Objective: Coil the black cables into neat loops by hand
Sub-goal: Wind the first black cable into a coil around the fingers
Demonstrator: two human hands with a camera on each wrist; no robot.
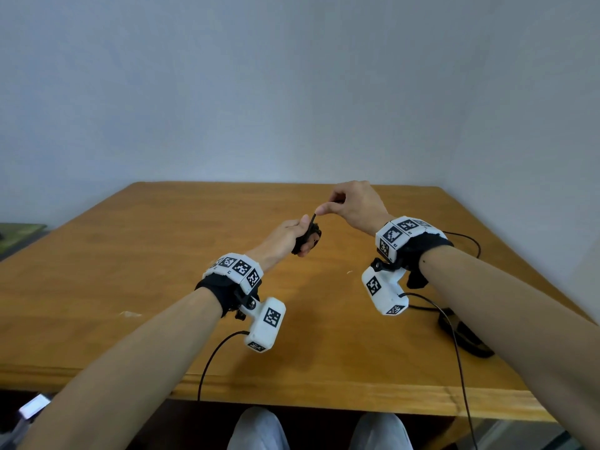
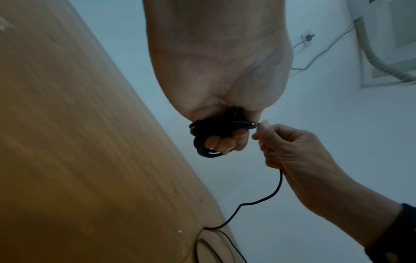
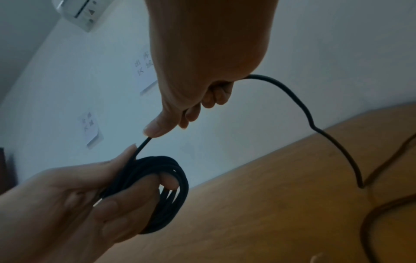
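My left hand (image 1: 300,235) grips a small coil of black cable (image 3: 157,192), its loops wound round my curled fingers above the wooden table (image 1: 162,254). The same coil (image 2: 207,137) shows under the palm in the left wrist view. Just above and to the right, my right hand (image 1: 347,206) pinches the cable's free run (image 3: 143,146) between thumb and fingers, close to the coil. From the right fist the loose cable (image 3: 301,105) arcs down to the tabletop (image 2: 258,202). The cable's far end is hidden.
More black cable (image 1: 467,241) lies on the table at the right, behind my right wrist, and a dark looped strap or cable (image 1: 467,339) lies under my right forearm. Thin wires (image 1: 207,362) hang from both wrist cameras. The wall stands just behind the table.
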